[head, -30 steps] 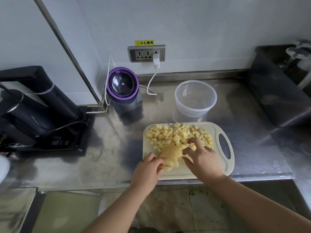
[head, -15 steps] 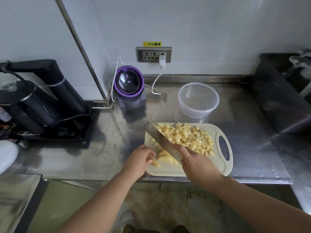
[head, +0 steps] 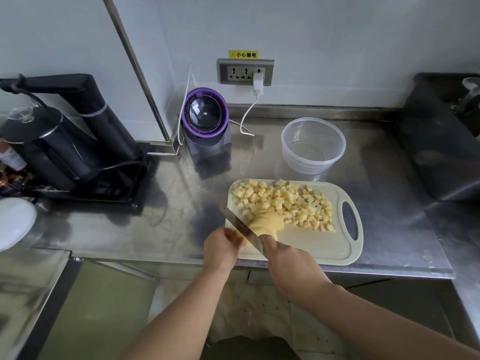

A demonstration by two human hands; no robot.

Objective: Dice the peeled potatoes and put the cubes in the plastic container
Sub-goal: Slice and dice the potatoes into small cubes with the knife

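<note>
A pale cutting board (head: 324, 245) lies at the steel counter's front edge. Several potato cubes (head: 291, 201) are heaped on its far half. A peeled potato piece (head: 267, 223) sits at the board's left front. My right hand (head: 288, 263) grips a knife (head: 241, 227) whose blade lies across the near left end of that piece. My left hand (head: 220, 249) holds the potato's left end, fingers curled, just left of the blade. The clear plastic container (head: 313, 145) stands beyond the board with nothing in it.
A purple-rimmed appliance (head: 205, 123) stands behind the board to the left, with a white cable to the wall socket (head: 245, 72). A black kettle station (head: 65, 141) fills the left counter. A dark sink basin (head: 441, 141) is at the right.
The right hand picked up the knife and brought its blade down onto the potato piece. The left hand stays at the potato's left end.
</note>
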